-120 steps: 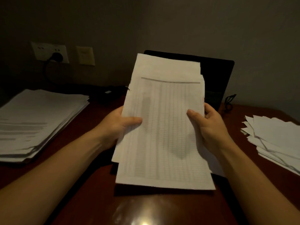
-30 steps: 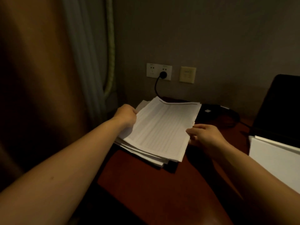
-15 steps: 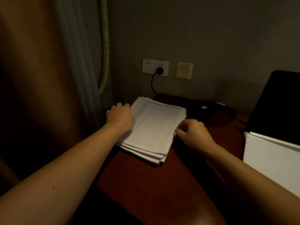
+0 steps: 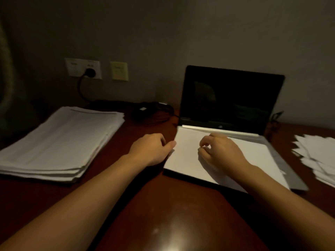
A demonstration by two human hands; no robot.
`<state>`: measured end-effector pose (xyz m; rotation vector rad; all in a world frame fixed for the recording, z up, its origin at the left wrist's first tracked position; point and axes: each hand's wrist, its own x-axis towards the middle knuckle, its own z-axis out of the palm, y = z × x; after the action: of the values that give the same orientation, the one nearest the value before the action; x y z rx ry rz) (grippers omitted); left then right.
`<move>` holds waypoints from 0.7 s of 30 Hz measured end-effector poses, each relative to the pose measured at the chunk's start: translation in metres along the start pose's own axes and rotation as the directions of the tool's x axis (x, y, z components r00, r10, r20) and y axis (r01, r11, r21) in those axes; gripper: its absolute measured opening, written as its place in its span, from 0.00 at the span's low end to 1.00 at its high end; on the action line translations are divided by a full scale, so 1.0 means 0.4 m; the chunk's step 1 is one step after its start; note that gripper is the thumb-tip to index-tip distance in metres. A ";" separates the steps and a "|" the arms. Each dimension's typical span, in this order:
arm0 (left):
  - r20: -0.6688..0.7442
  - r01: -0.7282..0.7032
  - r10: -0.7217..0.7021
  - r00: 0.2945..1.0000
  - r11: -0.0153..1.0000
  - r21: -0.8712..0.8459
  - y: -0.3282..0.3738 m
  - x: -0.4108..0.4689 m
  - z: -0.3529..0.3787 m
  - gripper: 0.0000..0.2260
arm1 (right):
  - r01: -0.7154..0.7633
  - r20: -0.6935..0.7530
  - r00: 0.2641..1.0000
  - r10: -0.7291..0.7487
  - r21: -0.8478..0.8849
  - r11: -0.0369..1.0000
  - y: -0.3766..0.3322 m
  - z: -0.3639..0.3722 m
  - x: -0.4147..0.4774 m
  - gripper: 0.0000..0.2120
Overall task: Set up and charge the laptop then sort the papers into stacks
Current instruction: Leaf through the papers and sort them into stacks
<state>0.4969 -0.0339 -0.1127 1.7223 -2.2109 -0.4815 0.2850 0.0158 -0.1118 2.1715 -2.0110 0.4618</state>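
Desk: dark red-brown polished wooden desk; it carries everything below except the wall plates.
Laptop: black laptop, lid raised, screen dark; it stands at the back of the desk against the grey wall.
Left stack: thick stack of white printed sheets; well left of the laptop, edges roughly squared.
Sheets on laptop: flat white paper sheets; they lie over the laptop's keyboard deck and cover most of it.
Right pile: loose fanned pile of white papers; right of the laptop, corners sticking out unevenly.
Right hand: right hand rests on the sheets on the laptop; fingers bent, tips down, thumb and forefinger close together; whether they pinch a sheet cannot be told.
Left hand: left hand just left of the laptop, knuckles up; fingers curled under and hidden; thumb tip at the left edge of the sheets; grip cannot be told.
Adapter: black power adapter with coiled cable; behind and left of the laptop.
Socket: white wall socket plate, black plug inserted; up left of the laptop.
Plate: beige square wall plate; between socket and laptop.
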 end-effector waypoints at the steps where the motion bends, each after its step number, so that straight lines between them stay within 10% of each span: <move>1: 0.010 0.007 -0.008 1.000 1.000 0.008 0.022 0.011 0.010 0.24 | 0.011 0.012 1.000 -0.011 0.004 1.000 0.023 0.001 -0.018 0.13; 6: -0.020 0.016 -0.015 1.000 0.999 0.042 0.078 0.029 0.052 0.27 | 0.084 0.056 0.994 -0.092 0.130 0.988 0.093 0.009 -0.074 0.16; 12: 0.013 0.004 0.000 1.000 0.928 -0.372 0.050 0.005 0.031 0.09 | 0.202 0.146 0.960 -0.237 0.224 0.954 0.078 -0.018 -0.082 0.28; 21: -0.062 -0.040 0.020 0.998 0.937 -0.348 0.048 -0.005 0.049 0.25 | 0.346 0.178 0.908 -0.380 0.198 0.917 0.028 -0.029 -0.107 0.37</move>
<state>0.4723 -0.0262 -0.1220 1.4934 -1.9643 -0.7561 0.2700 0.0590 -0.1156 2.7261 -1.6411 0.3626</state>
